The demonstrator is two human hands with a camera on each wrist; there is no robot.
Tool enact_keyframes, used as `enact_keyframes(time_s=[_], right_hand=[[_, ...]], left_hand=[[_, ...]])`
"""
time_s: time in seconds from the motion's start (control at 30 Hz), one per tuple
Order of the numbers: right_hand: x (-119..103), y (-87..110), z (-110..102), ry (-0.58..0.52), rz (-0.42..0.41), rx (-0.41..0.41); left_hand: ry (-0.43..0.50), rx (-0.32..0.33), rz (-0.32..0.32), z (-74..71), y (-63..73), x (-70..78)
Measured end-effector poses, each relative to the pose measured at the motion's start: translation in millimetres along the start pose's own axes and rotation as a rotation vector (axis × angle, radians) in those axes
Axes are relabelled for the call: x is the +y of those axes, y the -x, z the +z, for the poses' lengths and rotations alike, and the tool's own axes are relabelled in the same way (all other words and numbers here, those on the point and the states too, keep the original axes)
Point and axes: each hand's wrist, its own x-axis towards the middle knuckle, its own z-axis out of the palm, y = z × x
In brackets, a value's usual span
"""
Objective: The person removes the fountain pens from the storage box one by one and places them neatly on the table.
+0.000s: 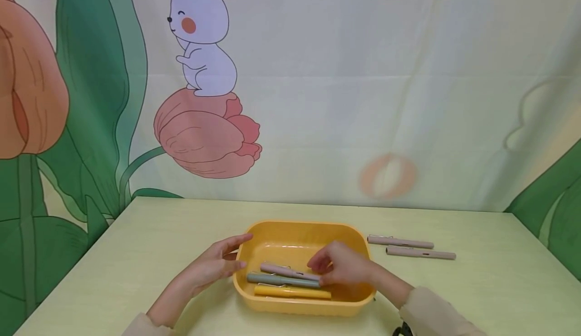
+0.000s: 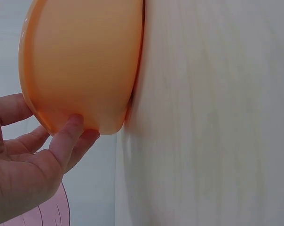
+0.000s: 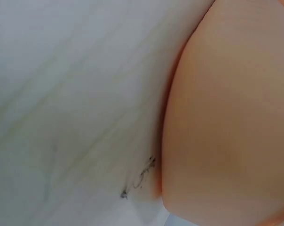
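Observation:
A yellow plastic basket [image 1: 304, 306] stands on the table. My left hand [image 1: 209, 265] holds its left rim; in the left wrist view, fingers of that hand [image 2: 27, 172] lie against the rim and the outer wall of the basket [image 2: 85, 61]. Inside the basket, near its front wall, lie a pale pink pen [image 1: 283, 270], a grey-green pen [image 1: 281, 279] and a yellow pen [image 1: 290, 291], clips to the left. My right hand [image 1: 347, 266] reaches over the right side, its thumb and fingers pinching the pink pen's right end. The right wrist view misses this hand.
Two more pale pink pens [image 1: 401, 242] lie side by side on the table, right of the basket. A black object [image 1: 402, 330] shows partly at the bottom edge beside the right sleeve. A printed cloth with a rabbit [image 1: 209, 68] hangs behind the table.

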Motion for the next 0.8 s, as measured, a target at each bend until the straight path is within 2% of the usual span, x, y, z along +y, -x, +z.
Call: enact_keyframes(time_s=[0.33,0.8], right_hand=[[-1.8,-5.2,3.1,0.125,-0.041,-0.045],[-3.5,-11.0,11.1,0.249,-0.023,0.014]], left_hand=[[0.003,0.010,-0.006,-0.1,-0.7,-0.7],[-0.004,0.015,-0.007,1.0,0.2,0.3]])
